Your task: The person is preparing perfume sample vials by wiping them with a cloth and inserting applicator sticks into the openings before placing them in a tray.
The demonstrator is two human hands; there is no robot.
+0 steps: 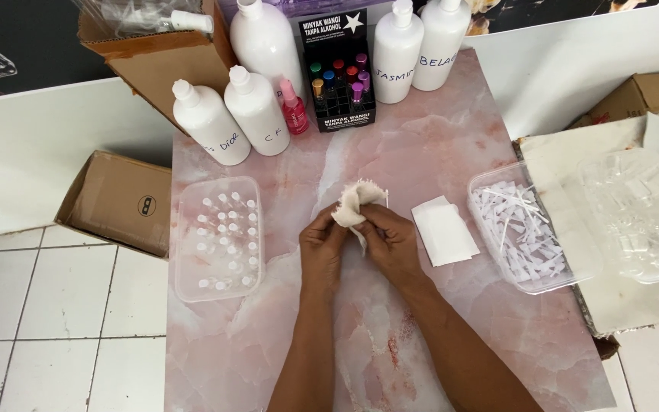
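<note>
I see my fingertips pinched together on a crumpled cream cloth (358, 200), both hands closed narrow around its lower part. The left hand (323, 246) grips from the left side, the right hand (390, 243) from the right, and the two meet just under the bunch. The cloth rises away from my fingers toward the far edge of the pink marble table (436, 145), its long axis pointing up and away from me. Neither hand is nearer; it sits evenly between them. Just beside my right hand lies a folded white sheet (442, 230), apart from the cloth.
</note>
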